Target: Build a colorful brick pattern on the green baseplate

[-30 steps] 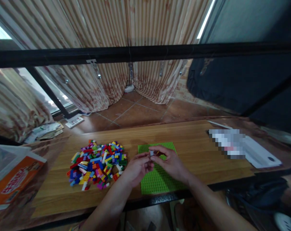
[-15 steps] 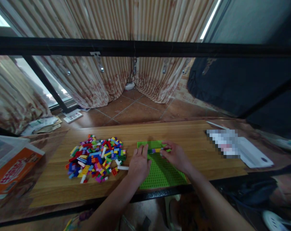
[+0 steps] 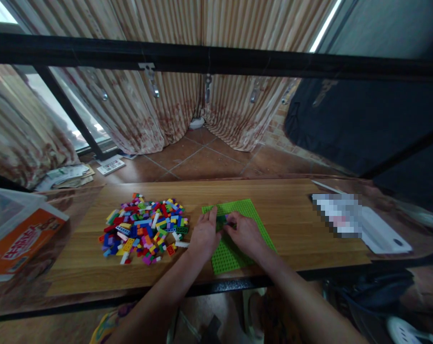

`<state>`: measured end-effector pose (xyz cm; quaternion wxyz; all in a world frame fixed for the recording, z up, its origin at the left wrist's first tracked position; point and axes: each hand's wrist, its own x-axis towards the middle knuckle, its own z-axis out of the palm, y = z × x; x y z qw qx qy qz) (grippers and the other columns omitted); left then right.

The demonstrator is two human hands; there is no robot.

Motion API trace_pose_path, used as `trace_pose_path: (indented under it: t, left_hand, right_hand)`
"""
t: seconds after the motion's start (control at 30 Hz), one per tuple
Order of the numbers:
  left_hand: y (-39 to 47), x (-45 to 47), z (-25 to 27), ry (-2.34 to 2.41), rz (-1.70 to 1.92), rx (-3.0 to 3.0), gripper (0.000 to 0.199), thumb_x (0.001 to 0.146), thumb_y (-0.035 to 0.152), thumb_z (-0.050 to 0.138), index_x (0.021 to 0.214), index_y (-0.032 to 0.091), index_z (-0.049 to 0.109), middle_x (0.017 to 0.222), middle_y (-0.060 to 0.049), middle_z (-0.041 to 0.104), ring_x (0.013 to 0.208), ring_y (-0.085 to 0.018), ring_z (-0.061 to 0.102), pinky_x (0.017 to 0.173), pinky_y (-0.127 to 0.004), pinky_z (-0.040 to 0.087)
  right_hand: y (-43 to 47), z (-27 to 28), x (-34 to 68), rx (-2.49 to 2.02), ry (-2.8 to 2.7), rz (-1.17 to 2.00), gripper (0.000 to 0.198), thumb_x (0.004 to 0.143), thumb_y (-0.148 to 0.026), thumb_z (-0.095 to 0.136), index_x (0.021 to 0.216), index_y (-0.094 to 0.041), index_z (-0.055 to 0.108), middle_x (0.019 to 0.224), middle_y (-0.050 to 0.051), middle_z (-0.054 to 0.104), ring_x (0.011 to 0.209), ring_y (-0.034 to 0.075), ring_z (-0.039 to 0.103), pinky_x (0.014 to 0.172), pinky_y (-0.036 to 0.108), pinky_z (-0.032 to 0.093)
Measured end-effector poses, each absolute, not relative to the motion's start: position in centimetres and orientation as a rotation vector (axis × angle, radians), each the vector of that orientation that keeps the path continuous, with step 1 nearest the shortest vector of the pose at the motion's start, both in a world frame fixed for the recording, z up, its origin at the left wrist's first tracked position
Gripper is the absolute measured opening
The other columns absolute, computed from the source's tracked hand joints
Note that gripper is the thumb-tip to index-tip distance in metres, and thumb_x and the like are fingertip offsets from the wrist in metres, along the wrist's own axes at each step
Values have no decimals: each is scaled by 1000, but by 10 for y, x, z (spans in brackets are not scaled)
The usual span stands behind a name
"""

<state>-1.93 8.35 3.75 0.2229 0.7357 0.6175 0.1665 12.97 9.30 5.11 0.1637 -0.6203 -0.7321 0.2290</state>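
A green studded baseplate [image 3: 234, 258] lies on the wooden board, turned at an angle. My left hand [image 3: 204, 235] rests over its left edge, fingers stretched forward and thumb apart from them. Beside those fingertips, a short row of small toy bricks [image 3: 221, 218] shows dark green and purple, mostly covered by my hands. My right hand [image 3: 244, 234] is closed in a pinch at the right end of that row, with its fingers on the bricks. Exactly which brick sits between the fingertips is hidden.
A heap of mixed coloured bricks [image 3: 145, 229] spreads over the wooden board [image 3: 291, 224] to the left. An orange-labelled clear box [image 3: 23, 239] stands at far left. On the right lie a blurred flat item [image 3: 338, 215] and a white tray [image 3: 384, 234].
My right hand has moved left, closer to my left hand, and now covers the yellow part of the brick row. The baseplate has turned anticlockwise.
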Motion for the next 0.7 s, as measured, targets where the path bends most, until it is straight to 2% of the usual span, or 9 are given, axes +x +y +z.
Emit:
trace_pose_path:
  t: [0.3,0.47,0.7]
  left_hand:
    - [84,-35,37,1506,534,1986,83,76,5,53,152,13,23,132,-13,60,128,-25,50,110,-42,41]
    - [84,-37,35,1468,546,2002,83,76,3,53,152,18,25,133,-12,61,129,-26,51,111,-45,40]
    - [86,-37,35,1453,537,2027,77,76,4,54,149,15,32,133,-14,60,128,-26,51,110,-44,41]
  right_hand:
    - [101,47,111,-1834,-2098,554,10,84,-30,63,83,-20,66,81,4,73,75,19,66,67,29,42]
    - [99,47,112,-1854,-2105,546,13,85,-31,61,85,-21,68,82,5,73,77,21,67,66,30,43]
    - [95,50,114,-1915,-2037,560,11,82,-29,61,85,-22,69,82,5,75,78,21,69,65,29,43]
